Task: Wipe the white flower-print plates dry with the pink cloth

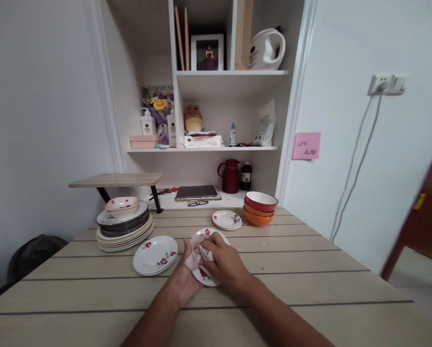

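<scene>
Plate in hand: a small white flowered plate (207,234) was held just above the table (309,284), near its middle and tilted toward the camera. Only its far rim and a bit of its near rim showed.
Left hand: the left hand (184,278) gripped the plate from the near-left side, with the thumb up against the cloth.
Right hand: the right hand (226,264) was clenched on a pale pink cloth (197,259) and pressed it onto the plate's face.
What hid the plate: the cloth and both hands covered most of it.
Just left: a low pile of flowered plates (155,254) lay beside the left hand, apart from it.
Farther left: a tall stack of plates (124,230) stood with a pink-rimmed dish (122,204) on top, under a small wooden riser (116,180).
Behind: one more small flowered saucer (227,220) lay beyond the held plate. Nested red and orange bowls (260,208) stood to its right.
Back ledge: a dark tablet (196,192), a pair of glasses (197,203), a red jug (230,176) and a dark bottle (246,176) sat there.
Wall: a pink note (306,145) was stuck at the right.
Path to the other dishes: nothing lay between the hands and the plates around them.
</scene>
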`<state>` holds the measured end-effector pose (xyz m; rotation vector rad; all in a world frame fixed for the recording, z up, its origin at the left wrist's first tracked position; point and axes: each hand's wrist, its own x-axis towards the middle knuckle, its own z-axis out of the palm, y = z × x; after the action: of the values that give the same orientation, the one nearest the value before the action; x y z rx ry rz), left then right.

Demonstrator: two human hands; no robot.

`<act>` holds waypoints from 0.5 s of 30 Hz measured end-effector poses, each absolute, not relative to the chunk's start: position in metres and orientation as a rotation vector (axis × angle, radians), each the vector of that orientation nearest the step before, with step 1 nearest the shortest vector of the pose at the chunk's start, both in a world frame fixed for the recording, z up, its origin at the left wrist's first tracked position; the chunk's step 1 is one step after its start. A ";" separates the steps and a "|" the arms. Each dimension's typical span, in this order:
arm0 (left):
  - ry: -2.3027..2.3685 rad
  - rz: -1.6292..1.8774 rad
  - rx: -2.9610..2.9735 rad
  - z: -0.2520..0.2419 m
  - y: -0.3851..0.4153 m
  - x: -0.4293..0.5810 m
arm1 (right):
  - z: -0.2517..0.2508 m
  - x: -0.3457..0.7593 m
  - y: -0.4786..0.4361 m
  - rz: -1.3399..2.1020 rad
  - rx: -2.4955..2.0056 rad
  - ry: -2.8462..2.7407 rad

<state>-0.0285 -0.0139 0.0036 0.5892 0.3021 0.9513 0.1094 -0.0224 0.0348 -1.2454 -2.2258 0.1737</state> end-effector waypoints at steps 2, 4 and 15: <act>0.328 0.962 0.586 0.002 -0.014 -0.026 | 0.037 0.110 -0.022 0.143 -1.304 -2.170; 0.349 0.961 0.574 0.001 -0.014 -0.024 | 0.039 0.112 -0.020 0.092 -1.395 -2.099; 0.315 0.892 0.592 0.007 -0.018 -0.022 | 0.034 0.127 -0.008 0.001 -1.611 -1.918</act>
<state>-0.0218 -0.0180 0.0072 0.5917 0.3154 0.8919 0.1267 -0.0081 0.0338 -1.6105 -1.9178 0.0009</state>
